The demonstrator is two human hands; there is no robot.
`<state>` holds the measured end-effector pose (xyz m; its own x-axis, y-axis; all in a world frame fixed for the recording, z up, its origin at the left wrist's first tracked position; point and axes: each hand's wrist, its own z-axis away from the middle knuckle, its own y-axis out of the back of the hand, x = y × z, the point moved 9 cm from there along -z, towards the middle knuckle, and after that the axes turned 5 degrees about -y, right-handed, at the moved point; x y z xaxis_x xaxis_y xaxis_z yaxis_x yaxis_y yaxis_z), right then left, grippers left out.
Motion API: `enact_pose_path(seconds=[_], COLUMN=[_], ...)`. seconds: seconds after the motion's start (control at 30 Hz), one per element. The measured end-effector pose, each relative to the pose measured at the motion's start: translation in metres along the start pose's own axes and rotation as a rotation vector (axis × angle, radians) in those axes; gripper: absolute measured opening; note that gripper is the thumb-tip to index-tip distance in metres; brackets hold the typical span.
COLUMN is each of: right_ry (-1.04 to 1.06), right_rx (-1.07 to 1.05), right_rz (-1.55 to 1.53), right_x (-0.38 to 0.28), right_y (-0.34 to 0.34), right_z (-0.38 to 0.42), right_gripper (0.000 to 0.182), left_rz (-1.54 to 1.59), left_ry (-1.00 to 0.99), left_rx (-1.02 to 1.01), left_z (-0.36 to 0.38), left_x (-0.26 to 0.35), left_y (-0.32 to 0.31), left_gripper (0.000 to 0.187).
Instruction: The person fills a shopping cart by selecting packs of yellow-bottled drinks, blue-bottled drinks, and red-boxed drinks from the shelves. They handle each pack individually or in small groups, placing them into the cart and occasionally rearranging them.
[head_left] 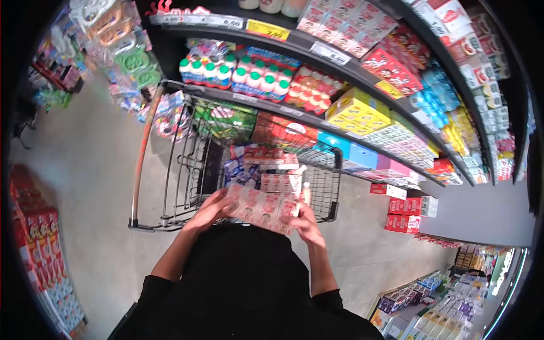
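Between my two hands is a shrink-wrapped multipack of small pink-and-white drink cartons [258,207], tilted down to the right. My left hand [211,210] grips its left end, and my right hand [306,222] grips its right end. The pack is above the near side of a black wire shopping cart [331,177]. Inside the cart lie more red-and-white carton packs [280,182], some blue-and-white packages [234,170] and a pale bottle [306,191], partly hidden by the pack I hold.
A shelf unit beyond the cart bears bottles with green caps [262,79], yellow carton packs [358,111] and price labels. Red boxes [403,214] are stacked on the floor at right. More stacked goods [45,243] stand at left, and the cart's handle [144,153] is on its left side.
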<state>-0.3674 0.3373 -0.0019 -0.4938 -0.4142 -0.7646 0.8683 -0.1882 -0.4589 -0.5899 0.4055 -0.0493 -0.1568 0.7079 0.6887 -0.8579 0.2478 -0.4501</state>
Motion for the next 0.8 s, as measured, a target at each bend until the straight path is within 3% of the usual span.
enact_pose_path(seconds=[0.03,0.07,0.1,0.17,0.27,0.37,0.4,0.47,0.5,0.6,0.67,0.73,0.77,0.8], right_ry=[-0.038,-0.087,-0.083,-0.089,-0.178,0.174,0.189,0.341,0.383,0.415,0.541,0.515,0.733,0.983], right_rx=[-0.012,-0.033,-0.053,-0.049,-0.077,-0.091,-0.09,-0.089,-0.214,-0.361,-0.323,-0.219,-0.222,-0.24], right_rz=[0.036,0.067,0.172,0.22,0.45,0.928,0.942,1.089,1.088,1.328,1.304,1.477,1.55,1.479], right_x=[0.0,0.002,-0.016,-0.024,-0.052,-0.098,-0.108,-0.129,-0.129,-0.127,-0.135,-0.151,-0.17,-0.199], right_y=[-0.005,-0.013,-0.033,-0.031,-0.04,-0.062,-0.07,-0.097,-0.114,-0.149,-0.156,-0.16,-0.166,-0.175], right_z=[0.001,0.001,0.004,-0.002,-0.009,-0.022,-0.025,-0.026,-0.029,-0.033,-0.032,-0.031,-0.025,-0.011], right_gripper=[0.044,0.048,0.057,0.059,0.064,0.07,0.07,0.076,0.077,0.053,0.048,0.05,0.043,0.037], left_rz=[-0.075,0.113,0.12,0.127,-0.007,-0.34,-0.336,-0.659,-0.638,-0.691,-0.715,-0.713,-0.768,-0.636], left_ry=[0.034,-0.08,-0.036,-0.006,-0.21,-0.509,-0.529,-0.73,-0.764,-0.745,-0.752,-0.927,-0.984,-1.076], left_rx=[-0.111,-0.232,-0.193,-0.167,-0.126,-0.104,-0.109,-0.076,-0.086,-0.102,-0.059,0.008,0.124,0.146], left_z=[-0.001,0.004,0.0,-0.004,0.005,0.02,0.026,0.048,0.054,0.059,0.066,0.079,0.086,0.08], left_x=[0.007,0.025,0.024,0.031,0.079,0.131,0.141,0.168,0.172,0.173,0.183,0.198,0.206,0.205], left_y=[-0.011,-0.037,-0.032,-0.031,-0.039,-0.054,-0.061,-0.082,-0.089,-0.102,-0.103,-0.101,-0.095,-0.082], left_gripper=[0.055,0.046,0.041,0.036,0.034,0.039,0.039,0.039,0.041,0.044,0.044,0.043,0.043,0.043])
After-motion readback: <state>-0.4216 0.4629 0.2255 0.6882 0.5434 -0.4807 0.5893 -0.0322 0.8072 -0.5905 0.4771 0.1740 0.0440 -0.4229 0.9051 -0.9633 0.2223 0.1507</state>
